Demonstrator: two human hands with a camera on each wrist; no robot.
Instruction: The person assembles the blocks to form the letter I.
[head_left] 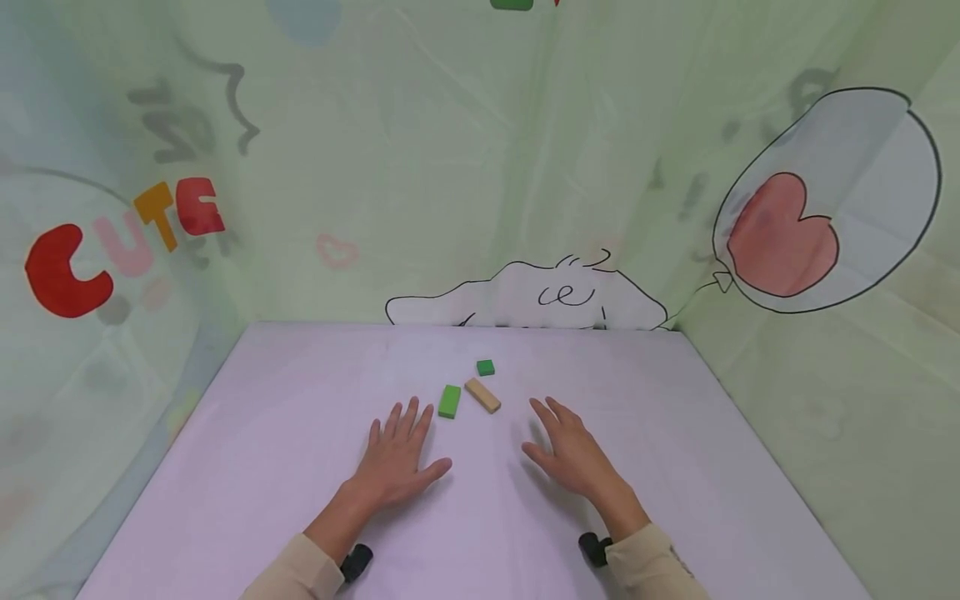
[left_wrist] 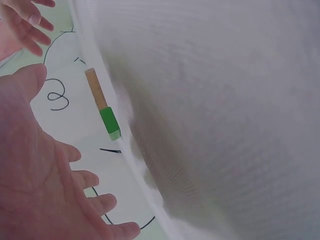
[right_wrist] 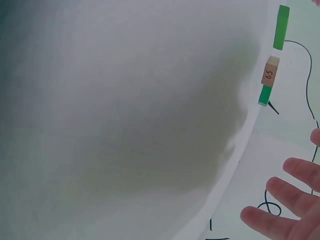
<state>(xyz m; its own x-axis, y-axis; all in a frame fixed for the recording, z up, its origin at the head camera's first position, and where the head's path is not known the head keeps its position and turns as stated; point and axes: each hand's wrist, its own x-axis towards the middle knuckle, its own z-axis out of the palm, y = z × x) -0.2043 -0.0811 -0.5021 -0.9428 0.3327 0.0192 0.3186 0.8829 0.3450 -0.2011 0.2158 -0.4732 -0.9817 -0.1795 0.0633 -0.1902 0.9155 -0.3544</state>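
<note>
Three small blocks lie close together on the table: a light green block [head_left: 449,402], a plain wooden block [head_left: 482,395] set at a slant, and a smaller dark green block [head_left: 486,367] farthest back. My left hand [head_left: 397,462], fingers spread, is just in front of and left of the light green block, touching none of them. To the right of the blocks is my right hand [head_left: 573,454], its fingers extended and holding nothing. In the right wrist view, the wooden block [right_wrist: 270,71] shows a "65" on its end.
A pale lilac cloth covers the table [head_left: 300,375]. Behind and at both sides hang printed curtains [head_left: 420,167] with letters, a balloon and a line drawing. Small black devices sit at both wrists, such as the left one [head_left: 356,562].
</note>
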